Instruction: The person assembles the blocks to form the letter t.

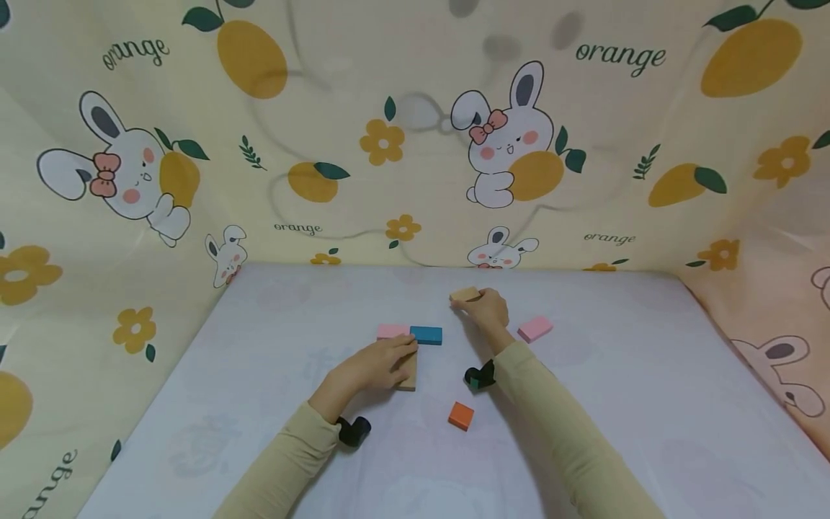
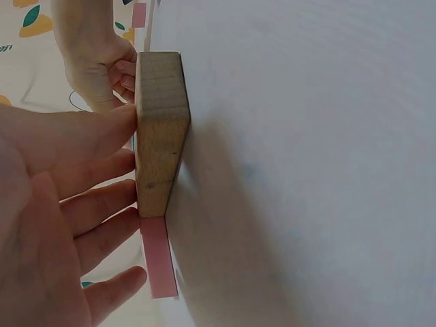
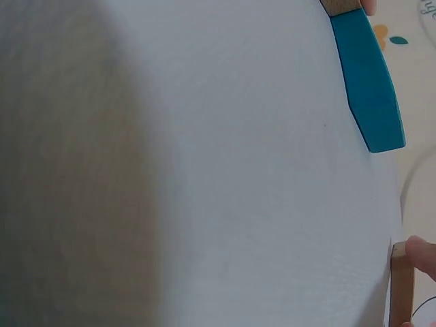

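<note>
My left hand (image 1: 377, 364) rests its fingers on a plain wooden block (image 1: 408, 378) lying lengthwise on the table. In the left wrist view its thumb and fingers are extended along the upper face of that block (image 2: 162, 153). A pink block (image 1: 392, 331) and a blue block (image 1: 426, 336) lie end to end across the far end of the wooden one, forming a T shape. Farther back and to the right, my right hand (image 1: 491, 310) pinches a second wooden block (image 1: 465, 294). The right wrist view catches only part of this block (image 3: 402, 286) and the fingertips.
Another pink block (image 1: 535, 329) lies right of my right hand. An orange block (image 1: 461, 416) sits nearer, between the forearms. A patterned cloth backdrop (image 1: 415, 180) rises behind the white table (image 1: 616, 404). Black wrist cameras (image 1: 354, 432) hang at both wrists.
</note>
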Demonstrator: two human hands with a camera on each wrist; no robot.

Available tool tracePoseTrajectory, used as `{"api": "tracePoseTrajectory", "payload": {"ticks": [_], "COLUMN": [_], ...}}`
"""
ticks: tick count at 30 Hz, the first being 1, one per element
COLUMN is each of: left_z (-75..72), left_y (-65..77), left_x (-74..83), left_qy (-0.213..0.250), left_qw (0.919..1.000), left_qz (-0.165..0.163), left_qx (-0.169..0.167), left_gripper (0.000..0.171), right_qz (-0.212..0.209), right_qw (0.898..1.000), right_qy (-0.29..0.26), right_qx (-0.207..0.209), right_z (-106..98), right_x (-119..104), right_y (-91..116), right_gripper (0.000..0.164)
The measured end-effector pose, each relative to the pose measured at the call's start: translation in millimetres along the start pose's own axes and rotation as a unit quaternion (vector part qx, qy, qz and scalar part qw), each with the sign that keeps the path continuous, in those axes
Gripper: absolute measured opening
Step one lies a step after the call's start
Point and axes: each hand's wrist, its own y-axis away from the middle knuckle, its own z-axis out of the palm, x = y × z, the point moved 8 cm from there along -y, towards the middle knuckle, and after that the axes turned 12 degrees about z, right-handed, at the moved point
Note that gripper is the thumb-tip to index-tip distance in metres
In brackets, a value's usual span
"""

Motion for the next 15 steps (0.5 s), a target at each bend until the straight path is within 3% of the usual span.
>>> {"api": "tracePoseTrajectory", "payload": {"ticks": [6, 15], "left_z": [0.2, 2.0], "left_y": [-0.2, 0.4], "left_x": [-0.3, -2.4], "left_qy": [0.004, -0.014], "left_qw": [1.0, 0.9999], "left_qz": [-0.003, 0.0], "left_qx": [-0.001, -0.004], "left_gripper": [0.051, 0.052], "right_qz": [-0.006, -0.006], "right_qw": [1.0, 0.997], "right_qy": [-0.014, -0.059], "right_qx": [-0.003, -0.038], "right_z": [-2.3, -2.4], "right_x": [1.0, 3.2], "right_y": [-0.6, 0.5], "right_gripper": [0.078, 0.079]}}
